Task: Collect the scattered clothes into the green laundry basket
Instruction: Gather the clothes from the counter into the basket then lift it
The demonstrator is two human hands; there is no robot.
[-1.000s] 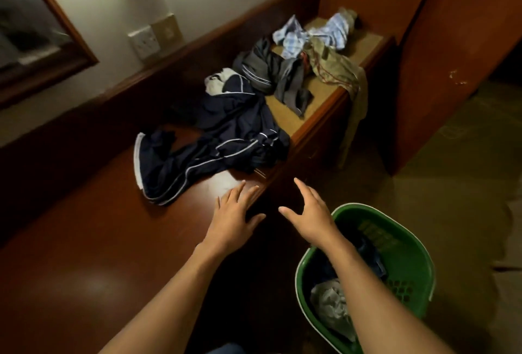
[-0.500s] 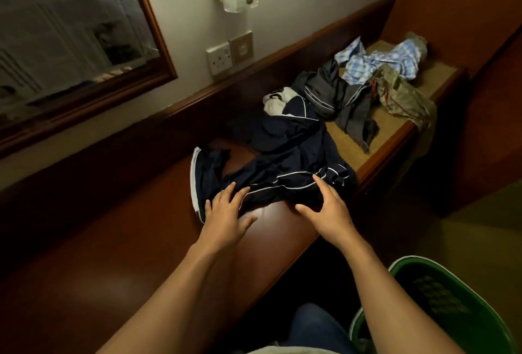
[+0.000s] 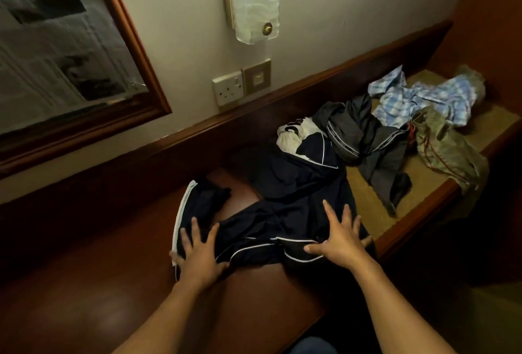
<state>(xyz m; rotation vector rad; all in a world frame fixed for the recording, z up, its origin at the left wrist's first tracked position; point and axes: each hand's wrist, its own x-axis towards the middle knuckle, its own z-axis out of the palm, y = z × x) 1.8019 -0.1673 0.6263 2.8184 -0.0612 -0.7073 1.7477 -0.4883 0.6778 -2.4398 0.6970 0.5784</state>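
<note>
Gathering: navy garment [image 3: 293,204] lies on the surface [image 3: 99,283], not yet lifted.
Left hand [image 3: 199,260]: splayed flat on the cloth, gripping nothing.
Right hand [image 3: 340,245]: likewise.
Next: bunch, lift; basket is out of view.

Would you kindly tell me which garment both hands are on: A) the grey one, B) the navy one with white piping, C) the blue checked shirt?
B: the left hand and the right hand both lie, fingers spread, on the navy garment with white piping.
</note>
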